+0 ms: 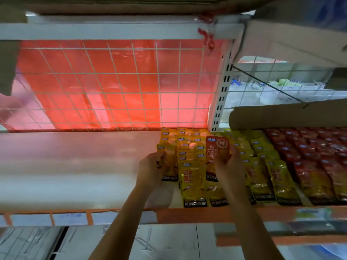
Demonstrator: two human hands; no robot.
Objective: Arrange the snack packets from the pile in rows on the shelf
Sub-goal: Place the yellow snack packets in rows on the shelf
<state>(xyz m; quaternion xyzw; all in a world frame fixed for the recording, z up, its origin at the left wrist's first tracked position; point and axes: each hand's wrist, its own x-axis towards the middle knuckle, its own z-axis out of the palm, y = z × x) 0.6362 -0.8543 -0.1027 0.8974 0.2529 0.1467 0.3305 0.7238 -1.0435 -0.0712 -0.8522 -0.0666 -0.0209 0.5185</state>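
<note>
Rows of yellow snack packets (193,177) lie overlapped on the white shelf (78,166), with more yellow rows (262,171) and red rows (319,166) to their right. My left hand (152,169) grips a yellow packet (168,164) at the left end of the rows. My right hand (229,164) holds an orange-red packet (216,147) upright above the yellow rows, thumb across its front. No loose pile is in view.
A white wire grid (112,85) with red sheeting behind it backs the shelf. A slotted upright (221,98) divides the bays. A cardboard roll (287,115) lies above the red rows. The orange shelf lip (187,212) runs along the front, with boxes (131,241) below.
</note>
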